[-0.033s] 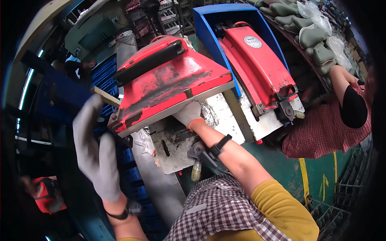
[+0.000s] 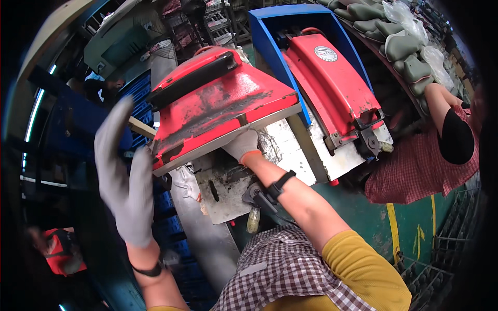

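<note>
A red machine lid (image 2: 228,90) with worn paint and a black bar along its top stands tilted up in front of me. My right hand (image 2: 242,145), in a pale glove, reaches in under the lid's metal edge. Its fingers are hidden there, and a tangle of thin wire (image 2: 270,146) lies beside it. Below is a stained metal base plate (image 2: 233,205) with a lever handle (image 2: 253,220) at its near edge. My left hand (image 2: 127,192), also gloved, is raised at the lid's left side. Its fingers stretch upward with the thumb apart, holding nothing.
A second red machine (image 2: 332,78) sits in a blue housing (image 2: 275,15) to the right. Grey-green boots (image 2: 404,46) lie on a rack at the far right. Another person's arm (image 2: 441,109) is near them. A metal counter (image 2: 207,243) runs along my left.
My left hand has moved slightly upward and away from me, blurred by motion. My right hand stays under the lid, its forearm shifted slightly left.
</note>
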{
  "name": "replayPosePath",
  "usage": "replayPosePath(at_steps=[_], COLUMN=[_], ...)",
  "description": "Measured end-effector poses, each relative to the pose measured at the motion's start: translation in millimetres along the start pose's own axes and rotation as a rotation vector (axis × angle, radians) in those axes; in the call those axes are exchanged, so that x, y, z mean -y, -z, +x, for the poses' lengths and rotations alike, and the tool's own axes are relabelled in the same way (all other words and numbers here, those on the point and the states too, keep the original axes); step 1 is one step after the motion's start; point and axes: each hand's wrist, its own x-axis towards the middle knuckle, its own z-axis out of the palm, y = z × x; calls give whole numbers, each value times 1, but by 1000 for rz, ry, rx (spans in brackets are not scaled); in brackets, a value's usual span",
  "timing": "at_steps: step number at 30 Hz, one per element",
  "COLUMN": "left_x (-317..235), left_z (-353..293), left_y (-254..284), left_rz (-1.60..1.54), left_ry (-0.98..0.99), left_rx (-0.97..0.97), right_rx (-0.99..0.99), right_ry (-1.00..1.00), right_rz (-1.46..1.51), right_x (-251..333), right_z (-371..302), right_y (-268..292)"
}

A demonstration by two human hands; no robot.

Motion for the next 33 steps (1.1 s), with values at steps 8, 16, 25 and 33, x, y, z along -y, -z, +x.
replayPosePath(at_steps=[8,16,25,33], left_x=[29,61,55,86], left_z=[81,99,34,-74], left_y=[-73,-51,-109,-163], left_rz=[379,-162,-245,-13], left_ry=[-65,491,668,439], left_rx=[421,953,1280,1170], right_rx=[66,113,1177,1286], right_ry=[-19,28,-809,-1003], right_rz=[-402,212,1100,1644], right_x=[-11,-9,-113,-63], right_z=[-8,-106,-236,-214], right_y=[-6,105,95,43])
